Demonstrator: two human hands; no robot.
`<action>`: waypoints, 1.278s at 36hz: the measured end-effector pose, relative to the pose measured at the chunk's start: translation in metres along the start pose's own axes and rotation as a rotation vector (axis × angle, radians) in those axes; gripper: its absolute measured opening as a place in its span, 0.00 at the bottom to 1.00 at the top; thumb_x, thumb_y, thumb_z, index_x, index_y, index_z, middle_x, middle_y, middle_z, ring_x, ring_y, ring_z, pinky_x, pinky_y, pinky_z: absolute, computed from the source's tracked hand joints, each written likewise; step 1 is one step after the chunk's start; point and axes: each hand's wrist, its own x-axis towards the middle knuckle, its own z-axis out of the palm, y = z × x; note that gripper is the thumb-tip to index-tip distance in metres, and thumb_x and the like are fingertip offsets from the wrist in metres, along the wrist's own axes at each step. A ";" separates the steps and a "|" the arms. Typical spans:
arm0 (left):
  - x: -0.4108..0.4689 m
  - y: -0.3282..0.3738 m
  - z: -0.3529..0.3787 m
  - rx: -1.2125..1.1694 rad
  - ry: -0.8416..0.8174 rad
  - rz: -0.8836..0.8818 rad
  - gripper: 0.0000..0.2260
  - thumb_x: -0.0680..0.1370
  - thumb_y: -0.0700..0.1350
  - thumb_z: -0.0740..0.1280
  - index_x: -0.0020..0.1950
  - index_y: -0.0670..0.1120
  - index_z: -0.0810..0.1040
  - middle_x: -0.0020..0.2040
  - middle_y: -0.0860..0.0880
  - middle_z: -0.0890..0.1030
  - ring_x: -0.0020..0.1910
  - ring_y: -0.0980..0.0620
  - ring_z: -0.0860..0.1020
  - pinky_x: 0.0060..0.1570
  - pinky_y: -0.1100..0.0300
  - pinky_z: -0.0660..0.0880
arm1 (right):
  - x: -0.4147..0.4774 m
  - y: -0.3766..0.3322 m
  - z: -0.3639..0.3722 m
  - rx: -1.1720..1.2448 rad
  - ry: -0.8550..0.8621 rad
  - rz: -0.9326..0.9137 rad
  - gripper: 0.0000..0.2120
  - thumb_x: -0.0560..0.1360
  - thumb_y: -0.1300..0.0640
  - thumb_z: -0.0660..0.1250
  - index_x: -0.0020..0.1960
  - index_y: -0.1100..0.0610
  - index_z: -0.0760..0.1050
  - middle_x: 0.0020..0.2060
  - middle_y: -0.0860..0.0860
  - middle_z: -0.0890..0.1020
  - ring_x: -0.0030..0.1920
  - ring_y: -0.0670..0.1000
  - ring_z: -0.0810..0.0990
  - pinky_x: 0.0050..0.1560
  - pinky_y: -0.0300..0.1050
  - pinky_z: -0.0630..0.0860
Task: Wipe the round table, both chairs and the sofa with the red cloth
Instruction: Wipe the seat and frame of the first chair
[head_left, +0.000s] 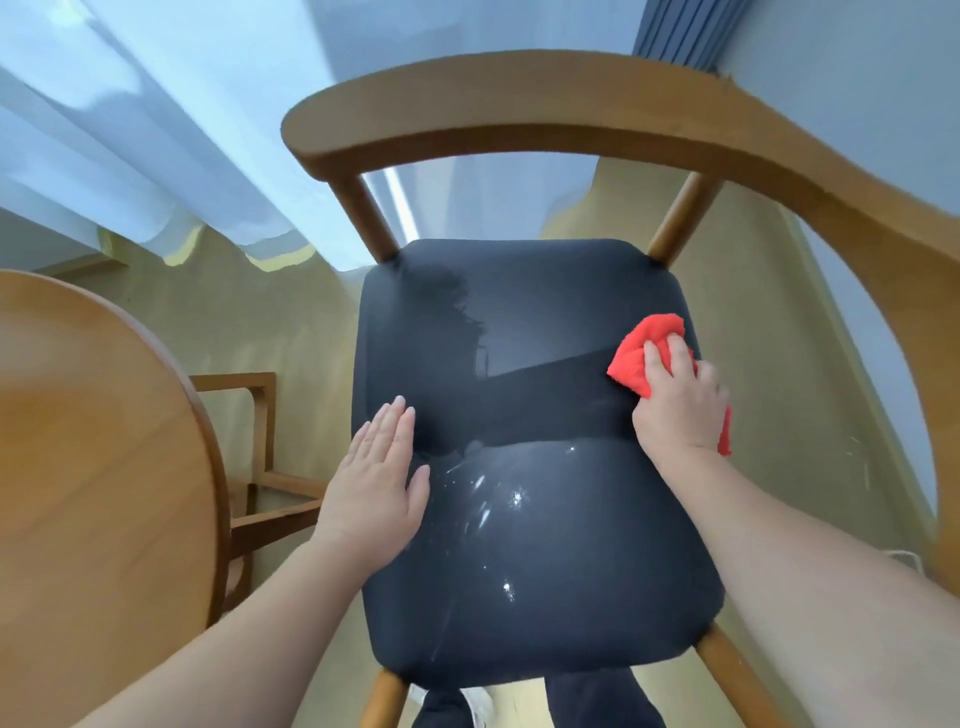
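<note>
Head view: round table (104, 441) left of the chair (524, 395). Left hand (379, 483) lies flat on the seat's left edge, fingers straight, holding nothing. Right hand (680, 400), fingers curled, presses the bunched red cloth (644, 348) at the seat's right edge.

Chair (519, 364): standing upright, dark seat showing white specks.
Red cloth (636, 358): lying bunched on seat's right edge.
Round table (93, 467): standing alongside.

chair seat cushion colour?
Dark navy, nearly black, seat cushion with white specks near the front; head view.
</note>
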 end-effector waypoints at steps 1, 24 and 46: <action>0.001 0.001 0.001 -0.002 -0.006 -0.013 0.27 0.82 0.52 0.49 0.78 0.47 0.44 0.76 0.54 0.40 0.71 0.62 0.35 0.70 0.65 0.34 | 0.002 0.000 0.000 0.006 -0.010 0.054 0.32 0.69 0.67 0.68 0.71 0.54 0.69 0.73 0.53 0.66 0.58 0.64 0.70 0.55 0.58 0.67; 0.054 -0.033 0.017 0.003 -0.208 0.152 0.26 0.82 0.50 0.49 0.78 0.49 0.44 0.77 0.55 0.39 0.75 0.58 0.39 0.70 0.66 0.37 | 0.011 -0.095 0.032 0.050 0.243 -0.014 0.28 0.63 0.65 0.72 0.64 0.61 0.76 0.63 0.62 0.76 0.44 0.65 0.75 0.43 0.56 0.76; 0.069 -0.022 -0.004 0.113 -0.473 0.033 0.30 0.78 0.45 0.50 0.78 0.48 0.41 0.77 0.53 0.37 0.75 0.57 0.39 0.73 0.61 0.42 | 0.022 -0.128 0.034 -0.050 0.180 -0.702 0.25 0.69 0.64 0.52 0.60 0.58 0.80 0.59 0.56 0.80 0.39 0.59 0.75 0.36 0.48 0.70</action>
